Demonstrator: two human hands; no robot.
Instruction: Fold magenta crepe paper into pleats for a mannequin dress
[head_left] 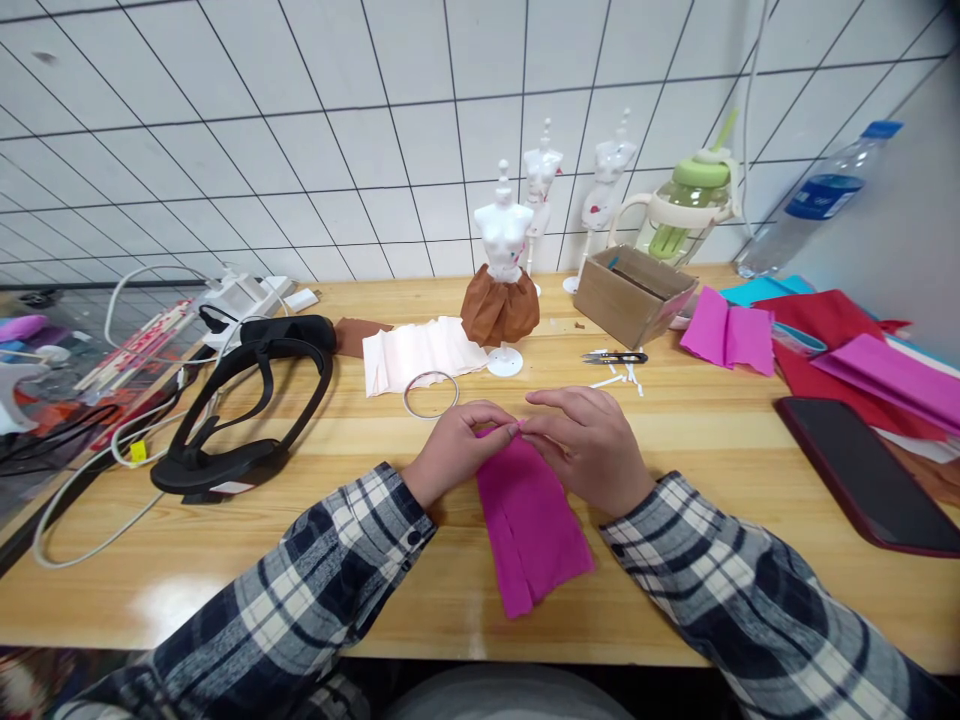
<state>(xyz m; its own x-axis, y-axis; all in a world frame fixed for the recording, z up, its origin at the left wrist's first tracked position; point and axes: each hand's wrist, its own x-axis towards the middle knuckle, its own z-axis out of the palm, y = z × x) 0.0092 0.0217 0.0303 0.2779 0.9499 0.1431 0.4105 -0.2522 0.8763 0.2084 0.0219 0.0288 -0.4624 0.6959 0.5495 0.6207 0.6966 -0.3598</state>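
Observation:
A strip of magenta fabric [536, 535] hangs down toward the table's front edge, a line of stitching running along its left side. My left hand [461, 450] is closed, pinching the fabric's top end between thumb and fingers. Right beside it, my right hand [589, 445] pinches the same end with thumb and index finger. The fingertips of both hands nearly meet there; whether a needle is between them is too small to tell. Beyond the hands stands a small white mannequin [504, 235] wearing a brown gathered skirt [501, 308].
A metal ring [431, 395] and pale pink fabric [420, 352] lie ahead on the left, near a black headset strap [247, 420]. Thread snips [615, 357] lie by a cardboard box [634, 295]. At right are magenta cloth [727, 332] and a phone [870, 475].

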